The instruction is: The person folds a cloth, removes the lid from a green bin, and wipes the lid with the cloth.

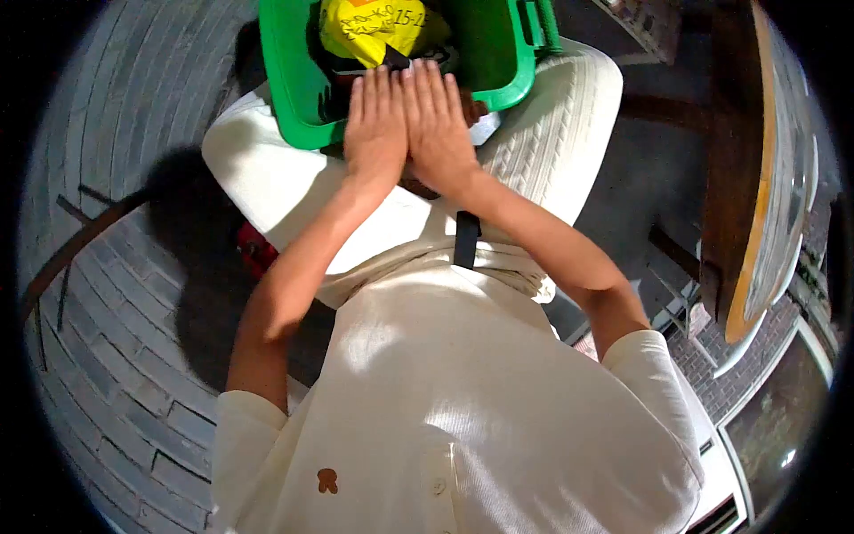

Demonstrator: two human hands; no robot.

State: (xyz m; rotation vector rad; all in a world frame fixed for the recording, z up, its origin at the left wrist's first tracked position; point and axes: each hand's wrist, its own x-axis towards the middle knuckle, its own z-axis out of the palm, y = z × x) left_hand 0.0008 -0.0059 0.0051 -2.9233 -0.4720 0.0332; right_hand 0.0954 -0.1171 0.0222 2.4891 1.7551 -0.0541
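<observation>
My left hand [374, 129] and my right hand [438, 125] lie side by side over the near rim of a green plastic basket [307, 135]. Their backs face up, the fingers are stretched out flat, and the inner edges of the hands touch. Just past my fingertips, inside the basket, is a bright yellow bag [378, 31] with black print, including "15-". Dark items sit under and around the bag, too shaded to name. What my palms rest on is hidden beneath them.
The basket stands between my knees, against white trousers [569, 116]. To the right is a wooden table with an orange-brown edge [756, 205]. Grey brick paving [133, 294] and a curved brown metal rail [89, 233] are at left. Something red [256, 249] shows beside my left hip.
</observation>
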